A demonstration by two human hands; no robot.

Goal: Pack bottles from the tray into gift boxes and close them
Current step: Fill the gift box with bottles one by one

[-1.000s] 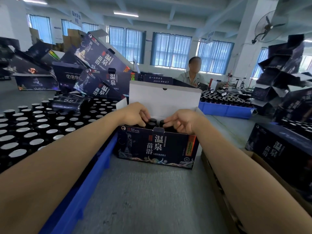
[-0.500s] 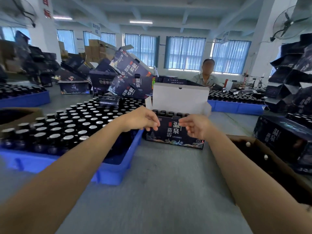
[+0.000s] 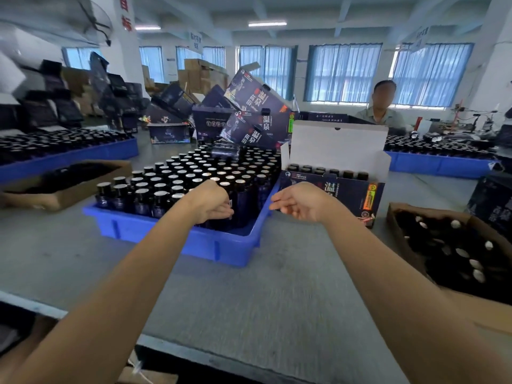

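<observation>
Gray counter (image 3: 249, 300) fills the bottom of the frame. Mid-frame sits the blue tray (image 3: 221, 250) of bottles (image 3: 194, 173), with the open gift box (image 3: 346, 189) just right of it. The left hand (image 3: 210, 202) curls over the tray; I cannot tell if it grips. The right hand (image 3: 302, 202) is loose and empty. Likely next: grab bottles for the box.

Blue-curtained windows (image 3: 343, 73) line the far wall (image 3: 303, 65); strip lights (image 3: 267, 23) glow overhead; probably a fan (image 3: 92, 22) upper left.

Left hand (image 3: 210, 202) (right hand (image 3: 302, 202) too) off gift box (image 3: 349, 190), toward tray (image 3: 171, 234)
</observation>
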